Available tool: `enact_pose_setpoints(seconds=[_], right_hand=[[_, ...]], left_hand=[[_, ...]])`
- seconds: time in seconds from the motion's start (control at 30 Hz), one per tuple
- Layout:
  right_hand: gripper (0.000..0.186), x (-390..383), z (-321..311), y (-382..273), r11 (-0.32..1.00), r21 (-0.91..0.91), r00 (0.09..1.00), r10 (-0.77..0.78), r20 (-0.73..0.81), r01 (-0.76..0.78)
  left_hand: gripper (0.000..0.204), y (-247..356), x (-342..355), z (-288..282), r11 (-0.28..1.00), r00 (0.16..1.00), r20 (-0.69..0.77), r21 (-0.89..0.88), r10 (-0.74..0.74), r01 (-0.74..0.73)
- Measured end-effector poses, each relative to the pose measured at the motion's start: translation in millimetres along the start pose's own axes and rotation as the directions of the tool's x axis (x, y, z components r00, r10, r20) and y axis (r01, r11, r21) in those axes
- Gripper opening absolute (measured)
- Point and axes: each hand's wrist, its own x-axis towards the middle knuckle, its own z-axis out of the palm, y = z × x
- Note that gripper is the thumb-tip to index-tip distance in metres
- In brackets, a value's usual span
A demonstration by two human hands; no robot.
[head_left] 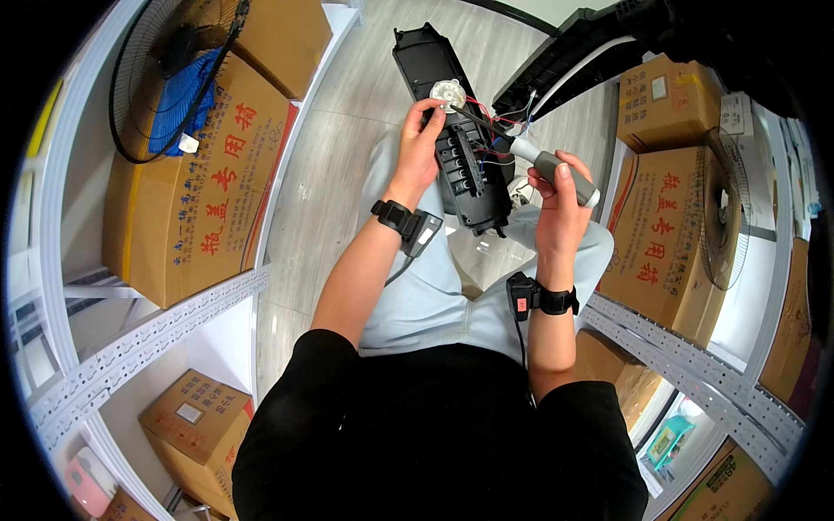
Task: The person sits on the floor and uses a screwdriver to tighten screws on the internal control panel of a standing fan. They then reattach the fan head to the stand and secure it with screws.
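Observation:
A long black plastic panel (415,61) with a row of black buttons lies tilted over my lap. A white round part (448,90) sits on it, with red, blue and other wires nearby. My left hand (415,152) has its fingertips closed at the lower edge of the white part, by a screwdriver tip; what they pinch is too small to name. My right hand (560,204) is closed round the grey-and-white handle of the screwdriver (552,171), whose dark shaft reaches up-left to that part.
A large black curved housing (569,56) stands behind, upper right. Shelves (149,295) on both sides hold cardboard boxes (195,421). A black wire fan guard (139,82) is at upper left; another round guard (725,213) leans at right. Pale floor tiles (330,91) show between the shelves.

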Motion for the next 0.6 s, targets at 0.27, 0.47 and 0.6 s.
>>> enact_pose_setpoints(seconds=[0.27,0.47,0.6], right_hand=[[0.031,1.0,9.2,3.3,0.998,-0.064,1.000,-0.002,0.015,0.003],[0.031,0.8,6.4,5.4,0.998,-0.064,1.000,0.013,0.017,-0.012],[0.031,3.7,5.1,-0.9,0.995,-0.098,0.999,0.008,0.035,-0.004]], left_hand=[[0.014,4.4,5.1,-3.4,0.998,1.000,0.013,0.067,0.022,-0.023],[0.014,2.5,5.1,-5.4,0.997,1.000,0.000,0.075,0.001,-0.001],[0.014,3.9,3.3,-2.0,0.995,1.000,0.026,0.093,0.015,-0.018]])
